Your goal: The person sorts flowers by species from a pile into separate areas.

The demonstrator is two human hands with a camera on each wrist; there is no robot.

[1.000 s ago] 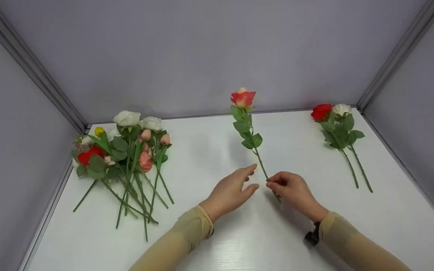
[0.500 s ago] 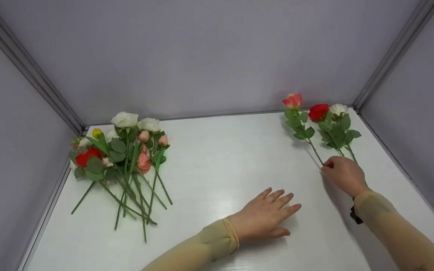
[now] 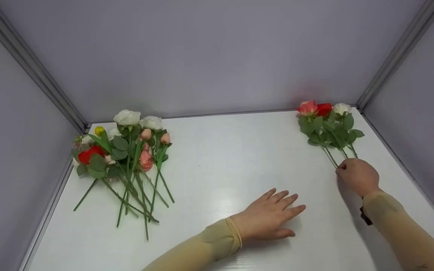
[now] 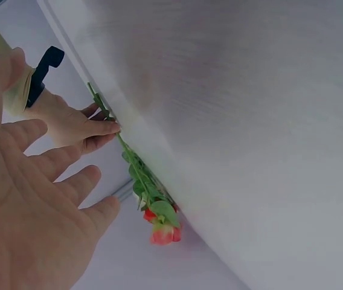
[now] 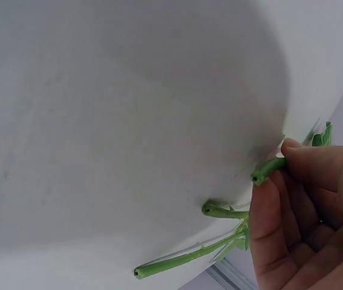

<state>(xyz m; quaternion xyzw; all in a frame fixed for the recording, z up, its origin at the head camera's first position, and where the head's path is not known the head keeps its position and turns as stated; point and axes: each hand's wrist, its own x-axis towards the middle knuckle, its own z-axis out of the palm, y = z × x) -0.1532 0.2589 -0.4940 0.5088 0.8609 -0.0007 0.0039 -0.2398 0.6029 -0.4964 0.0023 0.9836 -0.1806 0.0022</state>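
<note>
At the right side of the white table, my right hand point(image 3: 360, 176) pinches the stem of a coral-pink rose point(image 3: 307, 108) between thumb and fingers. In the right wrist view the cut end of that rose stem point(image 5: 268, 170) pokes out of the pinch. Its bloom lies against a red rose point(image 3: 324, 109), with a white rose point(image 3: 341, 109) beside that; my right hand hides the lower stems of these two in the head view. My left hand point(image 3: 268, 216) is spread palm down over the near middle of the table, fingers straight, holding nothing.
A loose pile of artificial flowers point(image 3: 126, 150) lies at the left, with white, red, pink and yellow blooms and stems crossing toward the near edge. Grey panels point(image 3: 217, 56) wall the table point(image 3: 209, 158) at the back and both sides.
My right hand has carried the coral-pink rose from the middle rightward to the red and white roses. My left hand has drawn back from near the stem toward the near edge and spread its fingers.
</note>
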